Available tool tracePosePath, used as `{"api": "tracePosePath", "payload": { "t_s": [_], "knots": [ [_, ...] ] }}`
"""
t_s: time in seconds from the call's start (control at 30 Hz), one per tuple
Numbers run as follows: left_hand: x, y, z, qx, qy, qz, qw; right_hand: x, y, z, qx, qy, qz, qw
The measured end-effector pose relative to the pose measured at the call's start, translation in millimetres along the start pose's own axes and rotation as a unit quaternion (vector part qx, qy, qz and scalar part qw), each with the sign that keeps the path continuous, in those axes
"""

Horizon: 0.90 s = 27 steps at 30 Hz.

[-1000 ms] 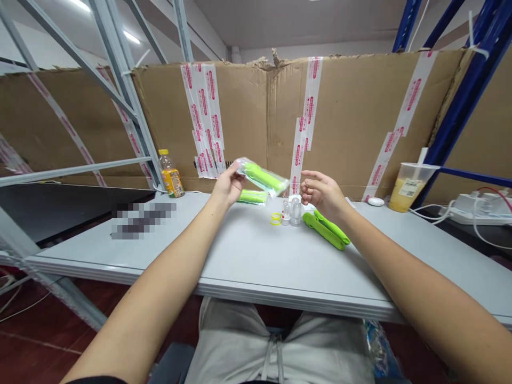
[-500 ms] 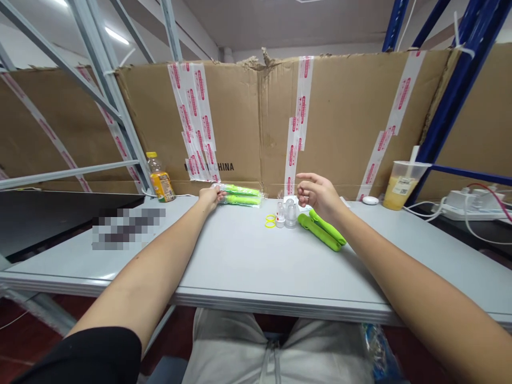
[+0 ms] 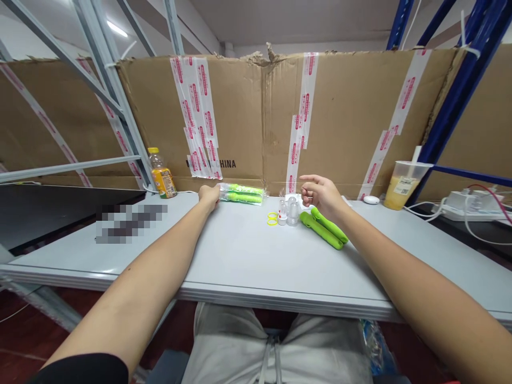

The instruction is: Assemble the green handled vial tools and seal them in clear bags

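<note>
Nearest you on the desk (image 3: pixel 240 266), right of centre in the frame, two bare green pieces (image 3: pixel 321 230) lie side by side, out of any film. Just left of them, around the middle, sit the yellow rings (image 3: pixel 272 219) and the clear parts (image 3: pixel 293 213), loose and apart from the green pieces. Your right hand (image 3: pixel 321 193) hangs above these, fingers loosely curled with gaps between them, holding nothing you can see. Farther back, left of centre, your left hand (image 3: pixel 208 197) meets the left end of the wrapped pieces (image 3: pixel 244 198); its fingers are hidden, so whether they grip cannot be told. By the look of it, unwrapping is partly done: two pieces bare, two left in film before the cardboard (image 3: pixel 240 117).
</note>
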<state>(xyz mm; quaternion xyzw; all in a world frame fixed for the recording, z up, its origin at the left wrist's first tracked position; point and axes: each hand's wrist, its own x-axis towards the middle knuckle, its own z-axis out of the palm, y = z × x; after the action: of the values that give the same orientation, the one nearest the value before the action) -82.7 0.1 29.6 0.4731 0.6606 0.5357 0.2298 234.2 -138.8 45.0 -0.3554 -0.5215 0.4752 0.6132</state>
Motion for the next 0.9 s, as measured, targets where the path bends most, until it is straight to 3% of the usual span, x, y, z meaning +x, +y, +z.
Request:
{"api": "tracePosePath", "payload": {
  "t_s": [0.1,0.23,0.3,0.33,0.37,0.4,0.43,0.57,0.73,0.8,0.9],
  "knots": [
    [-26.0,22.3,6.0,-0.009,-0.022,0.078,0.997,2.4,0.2,-2.3,-0.008,0.013,-0.004,1.0],
    [-92.2,29.4,5.5,-0.001,-0.094,0.219,0.971,5.4,-1.0,-8.4,-0.068,0.024,-0.038,0.997],
    [-130.8,18.2,-3.2,0.108,-0.184,0.423,0.881,5.8,-1.3,-15.5,-0.131,0.027,-0.062,0.989],
    [-147.8,11.1,-8.9,0.175,-0.245,0.485,0.821,5.5,-1.2,-20.5,-0.167,0.029,-0.073,0.983],
    [-162.1,4.4,-14.7,0.232,-0.306,0.529,0.757,4.7,-1.0,-26.5,-0.205,0.033,-0.083,0.975],
    [-173.1,-1.0,-20.2,0.277,-0.336,0.551,0.712,3.6,-0.5,-33.1,-0.246,0.037,-0.086,0.965],
    [-180.6,-4.8,-24.9,0.309,-0.348,0.557,0.688,2.1,0.0,-40.2,-0.286,0.038,-0.084,0.954],
    [-183.7,-3.3,-30.2,0.388,-0.335,0.519,0.685,-5.1,2.0,-64.6,-0.456,0.034,-0.056,0.888],
    [-165.6,12.8,-8.2,0.431,-0.344,0.526,0.647,-9.5,2.9,-70.1,-0.613,-0.013,-0.008,0.79],
    [-154.1,17.1,3.9,0.454,-0.303,0.549,0.633,-9.6,3.7,-68.0,-0.636,-0.026,0.007,0.771],
    [-133.2,20.2,18.1,0.439,-0.277,0.626,0.581,-9.3,5.8,-66.6,-0.651,-0.04,0.019,0.758]
  ]
}}
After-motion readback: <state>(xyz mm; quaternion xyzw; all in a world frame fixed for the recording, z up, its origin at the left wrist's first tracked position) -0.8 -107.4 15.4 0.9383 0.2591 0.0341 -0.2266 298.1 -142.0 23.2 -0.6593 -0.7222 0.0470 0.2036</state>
